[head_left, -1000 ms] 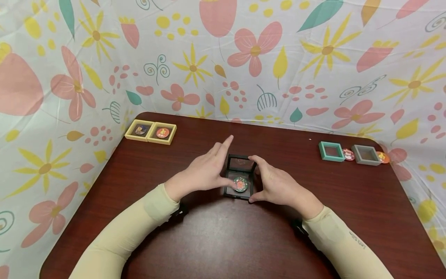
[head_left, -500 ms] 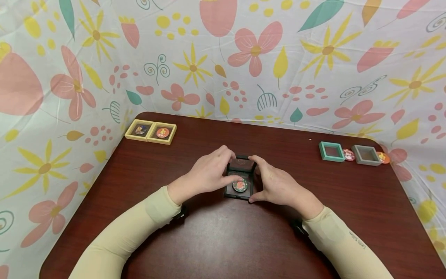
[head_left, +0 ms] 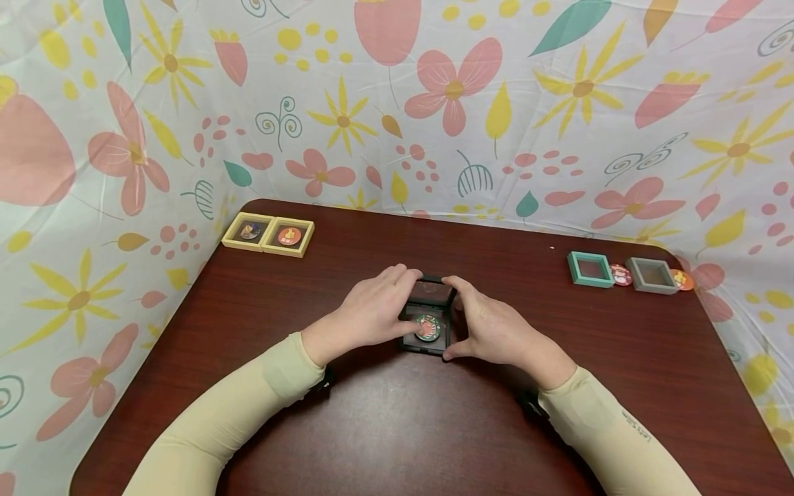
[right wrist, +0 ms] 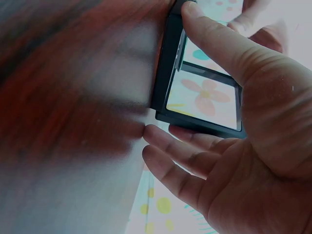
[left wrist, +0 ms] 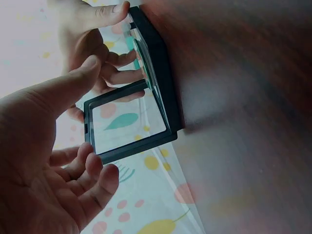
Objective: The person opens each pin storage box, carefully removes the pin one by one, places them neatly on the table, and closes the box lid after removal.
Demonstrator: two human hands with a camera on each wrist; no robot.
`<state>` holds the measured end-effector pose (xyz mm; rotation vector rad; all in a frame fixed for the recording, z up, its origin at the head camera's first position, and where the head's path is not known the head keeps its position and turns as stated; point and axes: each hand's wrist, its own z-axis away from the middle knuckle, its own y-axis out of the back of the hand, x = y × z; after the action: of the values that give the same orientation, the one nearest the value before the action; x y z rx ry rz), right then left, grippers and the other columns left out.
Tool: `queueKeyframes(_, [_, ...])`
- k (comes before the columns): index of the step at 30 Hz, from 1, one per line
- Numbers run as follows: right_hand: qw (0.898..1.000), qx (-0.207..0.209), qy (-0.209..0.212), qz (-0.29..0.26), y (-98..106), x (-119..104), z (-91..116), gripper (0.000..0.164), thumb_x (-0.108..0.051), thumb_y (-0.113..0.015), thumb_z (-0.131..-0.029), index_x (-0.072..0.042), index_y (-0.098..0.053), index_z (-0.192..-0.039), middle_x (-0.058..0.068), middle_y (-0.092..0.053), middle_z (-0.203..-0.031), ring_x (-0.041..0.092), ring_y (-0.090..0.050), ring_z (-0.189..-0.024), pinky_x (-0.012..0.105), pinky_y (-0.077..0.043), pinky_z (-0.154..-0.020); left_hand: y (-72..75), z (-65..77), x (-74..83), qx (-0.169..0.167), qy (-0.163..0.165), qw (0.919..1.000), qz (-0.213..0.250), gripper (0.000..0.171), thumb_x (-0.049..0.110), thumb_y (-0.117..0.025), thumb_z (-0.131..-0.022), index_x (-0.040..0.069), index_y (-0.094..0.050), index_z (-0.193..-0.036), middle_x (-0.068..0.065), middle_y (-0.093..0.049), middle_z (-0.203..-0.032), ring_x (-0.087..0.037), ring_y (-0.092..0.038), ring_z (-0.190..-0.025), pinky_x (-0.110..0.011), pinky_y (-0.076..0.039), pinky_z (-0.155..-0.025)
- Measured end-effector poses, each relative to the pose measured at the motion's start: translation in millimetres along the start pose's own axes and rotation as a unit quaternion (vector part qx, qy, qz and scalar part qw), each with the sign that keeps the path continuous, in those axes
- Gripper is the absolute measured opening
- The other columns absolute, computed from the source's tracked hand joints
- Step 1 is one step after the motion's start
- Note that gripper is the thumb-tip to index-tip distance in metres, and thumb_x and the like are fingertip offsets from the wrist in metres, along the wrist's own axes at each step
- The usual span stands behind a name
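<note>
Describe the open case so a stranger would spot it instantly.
On the dark table, look between the left hand and right hand. There sits the case, a green badge inside. Unlike the yellow frames, teal frame and grey frame, it is black.

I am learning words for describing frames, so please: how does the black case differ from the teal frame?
The black case stands open, lid raised; the teal frame lies flat. A green badge lies in the black case; I see none inside the teal frame. The right hand grips the black case; no hand touches the teal frame. Both have squarish rims.
</note>
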<state>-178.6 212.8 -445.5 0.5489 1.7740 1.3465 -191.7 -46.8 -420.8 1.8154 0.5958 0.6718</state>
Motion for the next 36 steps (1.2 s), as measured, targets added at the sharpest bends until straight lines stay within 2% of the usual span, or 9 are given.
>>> queueKeyframes(6, [1.000,-0.001,-0.003,0.001,1,-1,1,0.129,-0.064,-0.086,-0.058,-0.026,-0.009,-0.155,0.002,-0.061,-0.104,0.009,-0.056,-0.084,0.034,-0.048,-0.066,-2.1,1.4,-3.8,-0.012,-0.001,0.9998,-0.013,0.112,0.068,-0.085,-0.056,0.010,-0.039,-0.141,-0.004,-0.038,-0.105,-0.018,-0.040,-0.093,-0.025,-0.043,-0.055])
queueKeyframes(11, [1.000,-0.003,-0.006,0.001,0,-1,0,0.129,-0.063,-0.087,-0.059,-0.026,-0.009,-0.155,0.003,-0.061,-0.104,0.010,-0.056,-0.085,0.034,-0.048,-0.066,-6.3,2.7,-6.9,-0.036,-0.002,0.9992,-0.014,0.134,0.069,-0.087,-0.048,0.010,-0.027,-0.151,-0.011,-0.037,-0.122,-0.024,-0.038,-0.108,-0.027,-0.047,-0.074])
queueKeyframes(14, [1.000,-0.002,-0.006,0.003,0,-1,0,0.129,-0.063,-0.087,-0.059,-0.025,-0.009,-0.155,0.003,-0.061,-0.104,0.010,-0.056,-0.085,0.034,-0.048,-0.066,-9.1,3.5,-7.7,-0.059,-0.004,0.9982,-0.011,0.141,0.066,-0.088,-0.049,0.009,-0.015,-0.155,-0.016,-0.035,-0.135,-0.026,-0.037,-0.117,-0.031,-0.047,-0.083])
queueKeyframes(16, [1.000,-0.001,-0.004,0.004,0,0,-1,0.129,-0.063,-0.086,-0.059,-0.025,-0.009,-0.155,0.003,-0.060,-0.104,0.009,-0.056,-0.084,0.034,-0.048,-0.066,-10.5,4.1,-7.7,-0.074,-0.004,0.9973,-0.004,0.143,0.063,-0.089,-0.052,0.008,-0.009,-0.156,-0.017,-0.035,-0.138,-0.026,-0.038,-0.119,-0.032,-0.047,-0.084])
queueKeyframes(22, [1.000,-0.002,0.006,0.004,1,1,-1,0.128,-0.065,-0.084,-0.061,-0.024,-0.009,-0.155,0.003,-0.060,-0.106,0.010,-0.057,-0.089,0.035,-0.049,-0.069,-13.1,6.1,-7.3,-0.101,0.008,0.9946,0.019,0.143,0.059,-0.089,-0.057,0.012,0.001,-0.157,-0.010,-0.042,-0.137,-0.024,-0.044,-0.121,-0.036,-0.048,-0.086])
queueKeyframes(26, [1.000,0.005,0.019,-0.001,3,2,0,0.122,-0.067,-0.081,-0.065,-0.024,-0.012,-0.155,0.003,-0.055,-0.114,0.014,-0.057,-0.094,0.035,-0.049,-0.070,-14.5,6.8,-6.5,-0.111,0.016,0.9934,0.027,0.143,0.058,-0.089,-0.059,0.014,0.005,-0.157,-0.010,-0.045,-0.133,-0.024,-0.048,-0.120,-0.037,-0.049,-0.086])
queueKeyframes(32, [0.999,0.037,0.035,0.006,11,1,0,0.110,-0.065,-0.079,-0.069,-0.025,-0.022,-0.154,0.000,-0.039,-0.140,0.016,-0.049,-0.113,0.037,-0.050,-0.078,-16.4,7.2,-6.7,-0.113,0.016,0.9931,0.027,0.144,0.059,-0.088,-0.059,0.014,0.008,-0.157,-0.011,-0.048,-0.127,-0.026,-0.051,-0.117,-0.037,-0.050,-0.083])
queueKeyframes(36, [0.996,0.078,0.046,0.021,20,-3,1,0.106,-0.064,-0.079,-0.070,-0.026,-0.027,-0.154,0.001,-0.037,-0.138,0.014,-0.043,-0.114,0.036,-0.050,-0.073,-16.7,6.8,-6.8,-0.118,0.019,0.9925,0.026,0.145,0.060,-0.088,-0.060,0.016,0.011,-0.157,-0.012,-0.049,-0.128,-0.027,-0.051,-0.118,-0.037,-0.050,-0.083])
